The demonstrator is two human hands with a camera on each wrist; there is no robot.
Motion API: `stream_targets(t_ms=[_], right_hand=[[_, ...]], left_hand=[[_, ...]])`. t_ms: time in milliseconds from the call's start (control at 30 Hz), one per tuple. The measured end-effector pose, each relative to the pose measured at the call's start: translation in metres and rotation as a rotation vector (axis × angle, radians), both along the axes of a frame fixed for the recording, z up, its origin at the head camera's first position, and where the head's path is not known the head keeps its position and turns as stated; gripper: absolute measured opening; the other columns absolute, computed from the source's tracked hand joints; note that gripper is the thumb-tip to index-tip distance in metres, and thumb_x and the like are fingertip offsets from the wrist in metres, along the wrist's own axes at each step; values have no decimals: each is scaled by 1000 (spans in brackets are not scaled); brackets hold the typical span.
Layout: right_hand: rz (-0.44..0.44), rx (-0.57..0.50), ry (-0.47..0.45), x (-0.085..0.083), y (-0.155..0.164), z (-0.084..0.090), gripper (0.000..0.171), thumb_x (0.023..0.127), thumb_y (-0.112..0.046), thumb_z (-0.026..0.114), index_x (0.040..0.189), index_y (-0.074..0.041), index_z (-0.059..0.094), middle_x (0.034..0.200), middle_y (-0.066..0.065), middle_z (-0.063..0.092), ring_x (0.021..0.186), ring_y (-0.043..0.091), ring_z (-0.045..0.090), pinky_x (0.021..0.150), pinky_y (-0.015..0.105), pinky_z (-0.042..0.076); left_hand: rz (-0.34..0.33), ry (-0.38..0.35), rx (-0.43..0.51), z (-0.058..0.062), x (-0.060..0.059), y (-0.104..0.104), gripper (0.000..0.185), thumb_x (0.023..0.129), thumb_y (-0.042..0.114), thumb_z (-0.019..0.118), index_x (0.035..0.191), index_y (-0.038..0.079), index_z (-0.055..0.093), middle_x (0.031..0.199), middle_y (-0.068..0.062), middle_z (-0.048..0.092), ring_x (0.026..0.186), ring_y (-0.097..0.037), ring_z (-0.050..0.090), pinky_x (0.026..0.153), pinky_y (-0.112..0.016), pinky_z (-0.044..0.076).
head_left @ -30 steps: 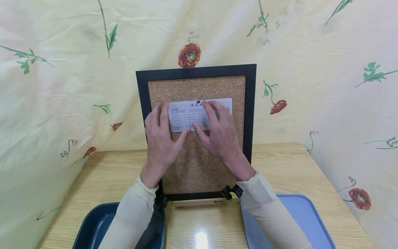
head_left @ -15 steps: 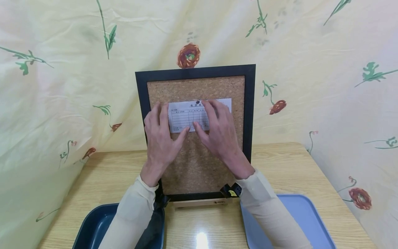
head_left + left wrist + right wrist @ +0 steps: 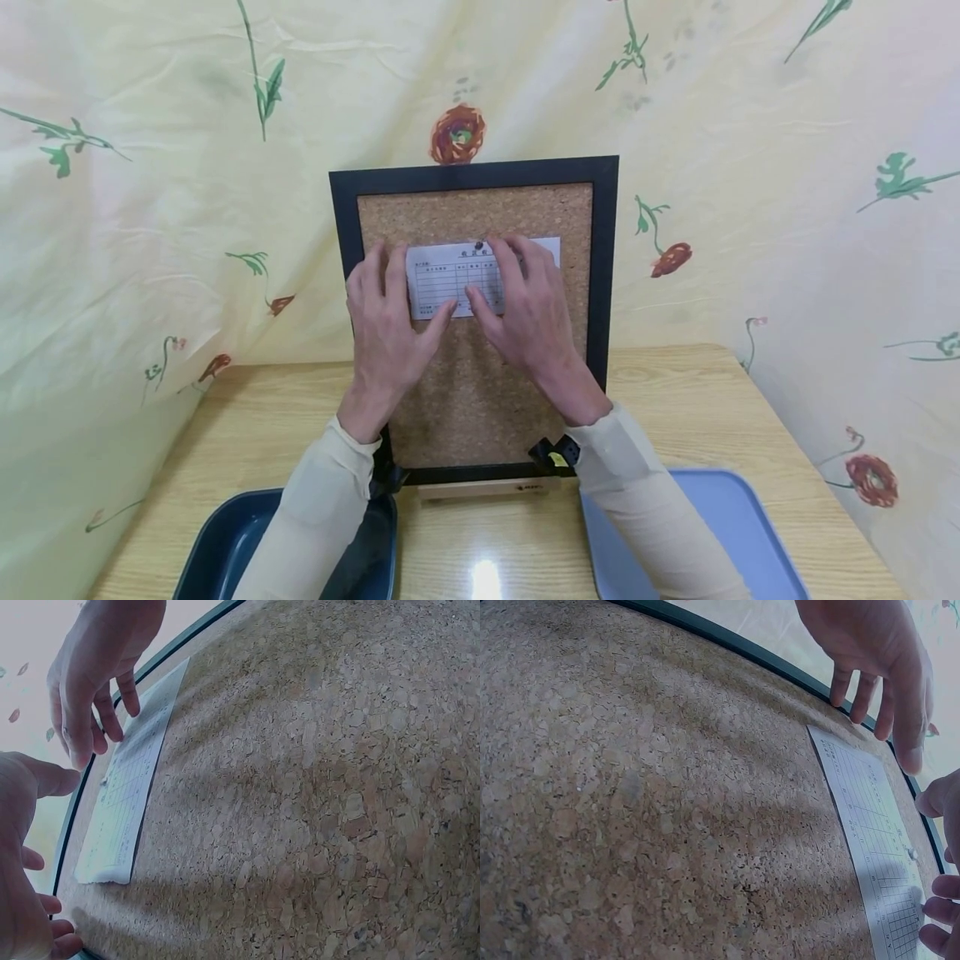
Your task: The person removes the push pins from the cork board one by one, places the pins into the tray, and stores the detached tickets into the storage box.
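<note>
Both hands lie flat, fingers straight, on a slip (image 3: 457, 279) pinned (image 3: 479, 245) to the upright corkboard (image 3: 472, 392) — left hand (image 3: 386, 329) at its left edge, right hand (image 3: 528, 312) covering its right half. Before the board sit a dark tray (image 3: 217, 550) and a blue tray (image 3: 742, 533) on the table (image 3: 675, 392).

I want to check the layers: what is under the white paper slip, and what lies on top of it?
Under the paper slip is the cork board. A pin, the left hand and the right hand lie on it, covering its right part.
</note>
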State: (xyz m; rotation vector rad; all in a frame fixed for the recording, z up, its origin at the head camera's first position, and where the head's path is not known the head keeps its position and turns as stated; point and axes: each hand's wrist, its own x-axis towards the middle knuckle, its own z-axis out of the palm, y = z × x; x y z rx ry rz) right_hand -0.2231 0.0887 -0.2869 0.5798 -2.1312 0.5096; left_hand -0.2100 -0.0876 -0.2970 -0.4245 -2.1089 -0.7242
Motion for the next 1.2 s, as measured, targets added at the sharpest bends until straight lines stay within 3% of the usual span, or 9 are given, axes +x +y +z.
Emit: stream_targets(t_ms=[567,1200], right_hand=[[-30,17,31,-4,0,1,53,94,-28,67,135,2,56,131,23,56,117,38,54,100,48,46],[-41,12,25,-7,0,1,52,94,-30,67,134,1,57,131,22,57,116,37,53,98,48,44]], left_hand=[[46,-10,-24,-2,-5,3,79,84,35,79,144,-3,45,152,-29,38,131,-45,35,110,-58,29],[74,1,-26,-2,-10,1,74,85,35,77,141,-4,49,150,-29,39,127,-44,36,101,-57,33]])
